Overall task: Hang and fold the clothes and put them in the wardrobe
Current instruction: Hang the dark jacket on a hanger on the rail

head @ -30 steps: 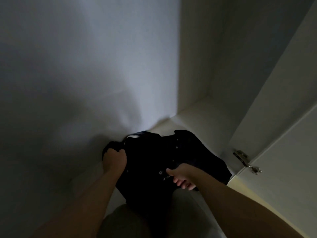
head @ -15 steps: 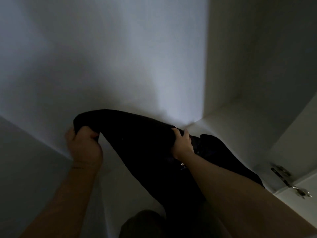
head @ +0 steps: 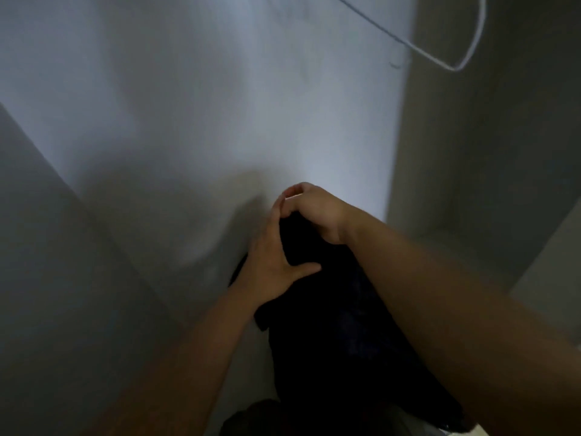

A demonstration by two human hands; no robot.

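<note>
Dark garment (head: 330, 309) bunched against pale back wall of wardrobe (head: 188, 105), low centre of view, lower end running down between forearms. Right hand (head: 317, 212) on garment's top end, fingers curled over cloth, clamped on it. Left hand (head: 270, 269) flat on garment's left side, fingers straight, close together, pointing up, thumb spread across front; its fingertips meet right hand. Thin white hanger (head: 471, 42) partly in view upper right, well apart from hands. Scene dim, blurred.

left hand (head: 267, 266) and right hand (head: 318, 212) now together on dark garment (head: 339, 341)
</note>
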